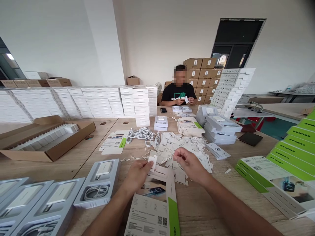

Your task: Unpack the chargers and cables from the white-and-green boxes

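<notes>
My left hand (pixel 139 172) is closed on a small white card (pixel 153 162), pinched between thumb and fingers. Just right of it, my right hand (pixel 188 162) has its thumb and fingertips pinched, and a thin white paper strip (pixel 168 158) shows at their tips. Below both hands lies a flat printed box (pixel 151 209) with a green edge and a picture of a charger; my left forearm covers part of it. Beyond my hands spreads a loose pile of white card pieces (pixel 182 144).
Grey trays with chargers and cables (pixel 97 183) line the left, near an open carton (pixel 49 141). Coiled white cables (pixel 142 134) lie ahead. Green and white boxes (pixel 278 183) are stacked right. White boxes (pixel 98 103) form a wall behind. Across the table sits a person (pixel 178 91) holding a white piece.
</notes>
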A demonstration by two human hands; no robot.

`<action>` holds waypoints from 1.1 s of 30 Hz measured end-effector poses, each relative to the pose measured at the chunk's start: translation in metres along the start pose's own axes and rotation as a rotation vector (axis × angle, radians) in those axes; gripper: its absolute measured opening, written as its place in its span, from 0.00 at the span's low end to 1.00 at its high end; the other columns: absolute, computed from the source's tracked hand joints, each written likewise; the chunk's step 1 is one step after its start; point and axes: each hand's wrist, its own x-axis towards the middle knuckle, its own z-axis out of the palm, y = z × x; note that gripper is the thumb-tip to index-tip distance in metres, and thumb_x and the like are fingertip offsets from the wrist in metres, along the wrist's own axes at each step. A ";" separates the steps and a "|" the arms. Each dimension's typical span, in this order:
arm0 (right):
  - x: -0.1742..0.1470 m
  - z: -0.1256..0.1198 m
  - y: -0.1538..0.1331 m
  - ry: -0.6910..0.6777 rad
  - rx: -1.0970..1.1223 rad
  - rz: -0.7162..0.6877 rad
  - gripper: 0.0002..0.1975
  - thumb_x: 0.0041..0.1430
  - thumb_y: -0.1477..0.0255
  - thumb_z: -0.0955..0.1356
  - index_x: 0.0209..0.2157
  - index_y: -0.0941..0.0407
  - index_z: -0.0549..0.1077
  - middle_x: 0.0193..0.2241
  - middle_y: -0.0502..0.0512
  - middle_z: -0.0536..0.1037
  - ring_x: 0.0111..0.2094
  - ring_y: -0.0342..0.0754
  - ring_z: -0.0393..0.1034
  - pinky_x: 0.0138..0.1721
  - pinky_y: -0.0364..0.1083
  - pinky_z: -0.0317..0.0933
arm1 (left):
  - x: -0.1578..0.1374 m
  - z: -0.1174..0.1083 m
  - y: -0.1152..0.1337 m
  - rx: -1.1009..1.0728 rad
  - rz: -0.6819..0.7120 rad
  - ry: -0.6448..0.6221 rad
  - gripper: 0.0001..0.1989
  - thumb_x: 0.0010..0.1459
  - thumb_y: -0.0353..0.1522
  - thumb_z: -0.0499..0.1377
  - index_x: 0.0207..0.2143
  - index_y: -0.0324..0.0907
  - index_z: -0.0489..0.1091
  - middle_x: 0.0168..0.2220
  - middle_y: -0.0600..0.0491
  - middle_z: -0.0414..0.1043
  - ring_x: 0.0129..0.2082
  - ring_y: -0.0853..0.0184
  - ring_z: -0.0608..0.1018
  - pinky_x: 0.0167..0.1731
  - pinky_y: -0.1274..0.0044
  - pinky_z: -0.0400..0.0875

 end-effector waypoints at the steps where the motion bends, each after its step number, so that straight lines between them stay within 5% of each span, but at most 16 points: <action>1: 0.002 -0.003 0.005 0.031 -0.029 0.019 0.09 0.63 0.66 0.63 0.31 0.53 0.69 0.25 0.47 0.72 0.25 0.44 0.64 0.26 0.43 0.58 | 0.001 -0.001 -0.002 -0.005 -0.010 0.006 0.22 0.58 0.47 0.51 0.19 0.41 0.65 0.18 0.58 0.58 0.21 0.69 0.61 0.25 0.77 0.55; 6: 0.003 -0.004 0.021 0.025 -0.309 -0.045 0.11 0.56 0.77 0.64 0.34 0.52 0.77 0.36 0.53 0.79 0.39 0.51 0.72 0.41 0.51 0.64 | 0.002 0.000 -0.003 -0.006 -0.025 0.021 0.27 0.58 0.51 0.50 0.23 0.41 0.73 0.18 0.57 0.60 0.20 0.69 0.61 0.24 0.77 0.55; 12: -0.008 0.017 -0.010 0.087 -0.172 -0.122 0.15 0.61 0.73 0.62 0.45 0.51 0.77 0.44 0.56 0.77 0.49 0.53 0.68 0.50 0.54 0.62 | -0.004 0.011 0.006 -0.042 0.041 0.019 0.26 0.59 0.50 0.50 0.23 0.40 0.74 0.19 0.57 0.63 0.23 0.69 0.65 0.26 0.77 0.57; 17: -0.014 0.031 -0.035 0.126 -0.008 -0.026 0.10 0.57 0.68 0.69 0.41 0.50 0.77 0.43 0.54 0.78 0.48 0.54 0.69 0.51 0.54 0.61 | -0.007 0.020 0.011 -0.092 0.145 -0.002 0.23 0.61 0.47 0.51 0.25 0.39 0.74 0.24 0.56 0.71 0.26 0.68 0.68 0.30 0.78 0.60; 23: -0.015 0.032 -0.038 0.034 0.403 0.074 0.08 0.61 0.69 0.66 0.40 0.54 0.75 0.36 0.53 0.79 0.37 0.48 0.74 0.44 0.48 0.66 | -0.011 0.022 0.016 -0.128 0.178 -0.032 0.23 0.61 0.45 0.51 0.23 0.38 0.69 0.20 0.58 0.63 0.23 0.72 0.61 0.26 0.78 0.56; 29: -0.017 0.039 -0.036 0.069 0.456 0.086 0.07 0.59 0.69 0.68 0.39 0.54 0.74 0.38 0.54 0.78 0.40 0.49 0.73 0.44 0.47 0.66 | -0.014 0.023 0.020 -0.098 0.159 0.016 0.24 0.61 0.45 0.51 0.18 0.39 0.64 0.18 0.59 0.55 0.21 0.72 0.58 0.23 0.78 0.54; 33: -0.012 0.027 -0.032 0.144 0.442 0.034 0.07 0.59 0.68 0.68 0.38 0.55 0.75 0.35 0.54 0.79 0.38 0.49 0.73 0.42 0.47 0.66 | -0.013 0.017 0.019 -0.156 0.122 -0.037 0.19 0.58 0.44 0.56 0.25 0.38 0.74 0.22 0.56 0.66 0.23 0.71 0.65 0.26 0.78 0.59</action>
